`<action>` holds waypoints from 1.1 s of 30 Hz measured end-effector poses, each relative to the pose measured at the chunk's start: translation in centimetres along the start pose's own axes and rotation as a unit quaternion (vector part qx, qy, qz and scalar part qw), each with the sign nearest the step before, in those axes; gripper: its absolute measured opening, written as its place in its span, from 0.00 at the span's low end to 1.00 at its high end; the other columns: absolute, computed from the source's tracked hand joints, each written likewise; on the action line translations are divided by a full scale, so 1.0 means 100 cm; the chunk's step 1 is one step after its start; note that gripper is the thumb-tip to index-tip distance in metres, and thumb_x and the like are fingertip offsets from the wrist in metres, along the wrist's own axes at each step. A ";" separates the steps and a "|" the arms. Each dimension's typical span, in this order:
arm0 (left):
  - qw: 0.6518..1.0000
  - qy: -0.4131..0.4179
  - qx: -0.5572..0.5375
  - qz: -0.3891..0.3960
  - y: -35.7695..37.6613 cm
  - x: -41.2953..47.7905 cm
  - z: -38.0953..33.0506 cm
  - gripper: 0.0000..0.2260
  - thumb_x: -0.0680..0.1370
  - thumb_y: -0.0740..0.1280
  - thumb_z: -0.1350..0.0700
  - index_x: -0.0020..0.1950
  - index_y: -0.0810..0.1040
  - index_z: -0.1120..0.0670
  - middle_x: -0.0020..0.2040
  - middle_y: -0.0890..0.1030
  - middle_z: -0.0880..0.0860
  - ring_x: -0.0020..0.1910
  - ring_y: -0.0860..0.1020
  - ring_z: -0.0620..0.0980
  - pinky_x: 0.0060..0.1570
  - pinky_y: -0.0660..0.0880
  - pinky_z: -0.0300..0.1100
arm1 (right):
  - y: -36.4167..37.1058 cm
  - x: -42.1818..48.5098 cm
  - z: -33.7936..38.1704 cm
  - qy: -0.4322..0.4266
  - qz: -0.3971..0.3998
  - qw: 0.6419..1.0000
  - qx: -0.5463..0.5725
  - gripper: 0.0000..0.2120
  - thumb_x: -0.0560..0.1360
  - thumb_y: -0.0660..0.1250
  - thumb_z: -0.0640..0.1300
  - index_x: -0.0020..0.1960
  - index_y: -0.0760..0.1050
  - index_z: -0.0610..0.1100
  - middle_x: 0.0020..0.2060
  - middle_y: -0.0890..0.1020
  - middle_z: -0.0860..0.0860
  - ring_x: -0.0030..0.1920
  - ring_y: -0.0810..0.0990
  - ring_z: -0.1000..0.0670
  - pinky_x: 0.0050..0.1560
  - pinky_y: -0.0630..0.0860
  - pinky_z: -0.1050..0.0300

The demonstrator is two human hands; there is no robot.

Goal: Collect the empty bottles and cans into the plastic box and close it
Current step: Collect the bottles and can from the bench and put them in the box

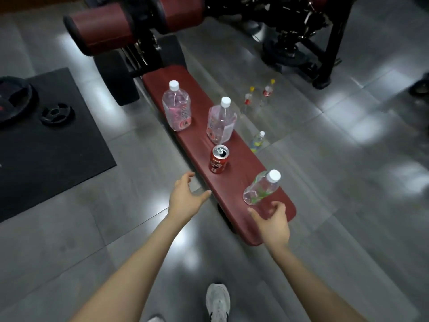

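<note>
Head view: we look down on a grey tiled floor (pixel 325 205). A black and maroon gym machine (pixel 130 31) fills the top edge, and a black mat (pixel 58 147) lies on the floor at the left. A long maroon padded desk (pixel 227 189) runs from the machine toward us.

Four task items stand on the desk:
- The far large bottle (pixel 177 108), upright with a white cap.
- The near large bottle (pixel 221 123), upright with a white cap.
- The red can (pixel 218 160), upright, between the near large bottle and the left hand.
- The small bottle (pixel 261 190), tilted, near the desk's closest end.

The left hand (pixel 185 197) hovers wide, fingers spread, holding nothing, beside the desk's edge near the can. The right hand (pixel 271 220) is relaxed, fingers loosely spread just below the small bottle's base; we cannot tell whether they touch it.

On the floor beyond the desk stand the farther yellow-capped bottle (pixel 267 91), the nearer yellow-capped bottle (pixel 248 99) and the white-capped floor bottle (pixel 258 141).
</note>
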State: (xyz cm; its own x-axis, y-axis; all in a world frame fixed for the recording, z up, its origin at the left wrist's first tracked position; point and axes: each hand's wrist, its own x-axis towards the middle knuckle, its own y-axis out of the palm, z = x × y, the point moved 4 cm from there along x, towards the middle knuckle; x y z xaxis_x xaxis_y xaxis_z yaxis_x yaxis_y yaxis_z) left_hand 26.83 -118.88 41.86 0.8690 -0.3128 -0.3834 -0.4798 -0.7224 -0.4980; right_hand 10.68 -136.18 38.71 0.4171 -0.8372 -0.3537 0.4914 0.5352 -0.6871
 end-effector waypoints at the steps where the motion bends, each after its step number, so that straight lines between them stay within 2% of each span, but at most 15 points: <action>1: 1.000 -0.001 0.003 0.007 0.008 0.006 -0.003 0.31 0.69 0.74 0.52 0.69 0.66 0.54 0.68 0.69 0.56 0.65 0.71 0.53 0.64 0.70 0.45 | -0.002 0.010 -0.007 0.014 0.003 1.000 0.019 0.37 0.64 0.76 0.55 0.65 0.64 0.44 0.61 0.75 0.47 0.61 0.74 0.44 0.60 0.71 0.48; 5: 0.999 0.023 0.031 0.007 0.031 0.045 -0.013 0.37 0.68 0.75 0.52 0.72 0.61 0.53 0.71 0.67 0.55 0.69 0.68 0.53 0.68 0.67 0.47 | 0.001 0.044 -0.015 0.029 0.020 0.996 0.081 0.51 0.57 0.79 0.55 0.72 0.55 0.49 0.70 0.67 0.49 0.69 0.68 0.47 0.68 0.67 0.43; 9: 0.996 0.047 0.075 0.010 0.054 0.092 -0.023 0.41 0.66 0.76 0.52 0.74 0.58 0.54 0.73 0.66 0.54 0.72 0.64 0.53 0.71 0.63 0.47 | 0.015 0.063 -0.012 0.008 0.054 0.991 0.122 0.55 0.52 0.79 0.57 0.72 0.53 0.56 0.71 0.67 0.52 0.70 0.67 0.51 0.70 0.65 0.45; 12: 0.996 0.028 0.082 0.024 0.066 0.125 -0.022 0.44 0.64 0.77 0.51 0.75 0.57 0.53 0.73 0.64 0.56 0.72 0.64 0.55 0.71 0.63 0.50 | 0.022 0.074 -0.007 0.020 0.060 0.989 0.135 0.52 0.55 0.81 0.51 0.71 0.55 0.54 0.66 0.72 0.53 0.66 0.71 0.52 0.68 0.68 0.50; 15: 0.992 0.017 0.112 0.052 0.075 0.150 -0.021 0.46 0.63 0.78 0.50 0.75 0.56 0.51 0.73 0.63 0.56 0.71 0.65 0.56 0.71 0.63 0.51 | 0.025 0.082 -0.001 0.041 0.036 0.985 0.165 0.44 0.58 0.81 0.45 0.67 0.59 0.54 0.59 0.75 0.55 0.59 0.74 0.53 0.62 0.70 0.55; 19: 0.988 0.023 0.129 0.087 0.085 0.170 -0.020 0.44 0.63 0.78 0.52 0.74 0.58 0.53 0.71 0.66 0.56 0.69 0.67 0.56 0.67 0.65 0.47 | 0.029 0.088 0.012 0.042 0.013 0.983 0.179 0.35 0.61 0.79 0.41 0.59 0.62 0.55 0.48 0.75 0.64 0.52 0.76 0.54 0.55 0.71 0.58; 23: 0.991 0.017 0.088 0.095 0.090 0.181 -0.018 0.31 0.62 0.78 0.54 0.63 0.70 0.52 0.61 0.77 0.52 0.61 0.75 0.53 0.56 0.71 0.44 | 0.036 0.099 0.022 0.031 0.019 0.981 0.188 0.35 0.61 0.79 0.39 0.59 0.63 0.55 0.50 0.75 0.64 0.52 0.76 0.56 0.57 0.72 0.57; 25: 0.993 0.020 0.079 0.089 0.089 0.181 -0.018 0.28 0.62 0.78 0.54 0.58 0.72 0.52 0.57 0.79 0.51 0.57 0.77 0.51 0.52 0.71 0.42 | 0.039 0.101 0.027 0.025 0.026 0.980 0.194 0.35 0.61 0.79 0.39 0.61 0.64 0.53 0.50 0.75 0.64 0.52 0.76 0.57 0.57 0.72 0.57; 29: 0.995 0.019 0.078 0.065 0.077 0.166 -0.017 0.27 0.61 0.78 0.53 0.56 0.72 0.52 0.55 0.80 0.51 0.54 0.78 0.52 0.50 0.73 0.44 | 0.036 0.098 0.037 0.007 0.050 0.980 0.194 0.35 0.62 0.78 0.41 0.62 0.64 0.53 0.49 0.75 0.65 0.53 0.76 0.54 0.56 0.72 0.57; 33: 0.998 -0.014 0.059 0.035 0.055 0.125 -0.009 0.26 0.62 0.77 0.52 0.57 0.73 0.50 0.52 0.80 0.47 0.52 0.78 0.50 0.46 0.69 0.40 | 0.029 0.079 0.044 -0.026 0.096 0.977 0.187 0.35 0.62 0.78 0.42 0.63 0.64 0.52 0.51 0.77 0.59 0.53 0.77 0.53 0.56 0.74 0.57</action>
State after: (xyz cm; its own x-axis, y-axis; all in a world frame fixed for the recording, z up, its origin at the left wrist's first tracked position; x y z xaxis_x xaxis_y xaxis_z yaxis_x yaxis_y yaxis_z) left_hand 35.21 -127.33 35.04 0.8300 -0.3405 -0.4418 -0.5513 -0.6212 -0.5570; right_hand 18.74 -140.80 36.70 0.5634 -0.7151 -0.4138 0.6405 0.6944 -0.3279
